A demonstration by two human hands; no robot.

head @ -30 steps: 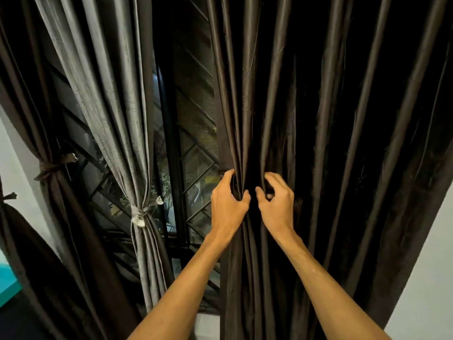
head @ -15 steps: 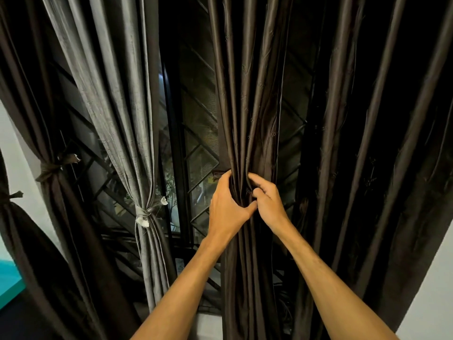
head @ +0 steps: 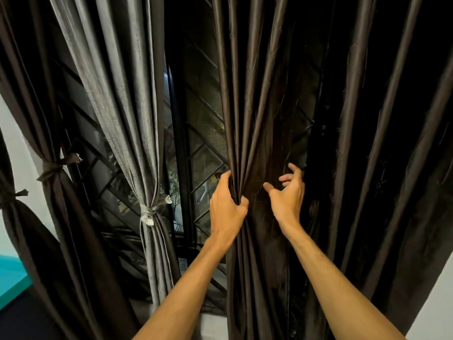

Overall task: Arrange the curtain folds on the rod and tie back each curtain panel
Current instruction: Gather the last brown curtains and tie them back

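Support and hangings, placed by the black window mullion (head: 180,168). The mullion stands upright, with diagonal grille bars (head: 206,153) on either side of it. Left of the mullion hangs a grey curtain panel (head: 127,106), gathered by a knotted tie (head: 149,213). Farther left hangs a brown panel (head: 61,217), bound by its own tie (head: 50,168). Right of the mullion hangs the dark brown panel (head: 259,119), its folds falling loose. Below the mullion runs a pale ledge (head: 213,326), and far to its lower left lies a teal surface (head: 12,278).

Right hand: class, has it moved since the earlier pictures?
Yes. The right hand has opened and shifted right, away from the gathered folds the left hand grips.
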